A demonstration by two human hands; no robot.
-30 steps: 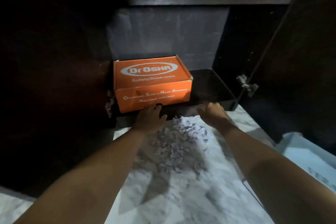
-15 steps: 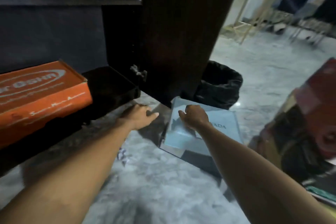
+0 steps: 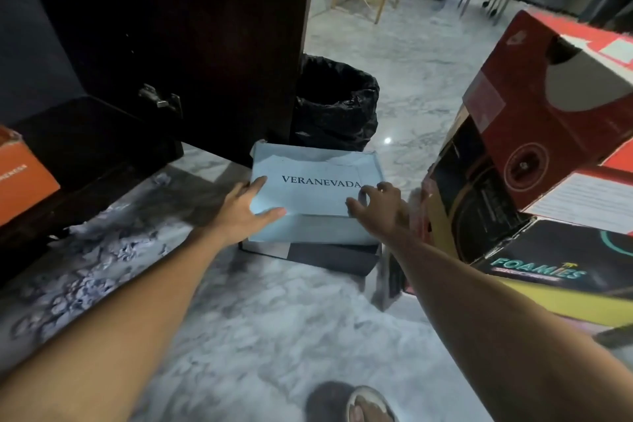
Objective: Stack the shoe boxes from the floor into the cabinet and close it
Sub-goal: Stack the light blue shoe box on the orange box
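Hands spread on either side of the pale blue box on the marble floor, left hand flat on its lid corner, right hand curled at the far edge, neither yet clamped, apparently for a two-sided lift of thin card toward the open cabinet holding the orange box.
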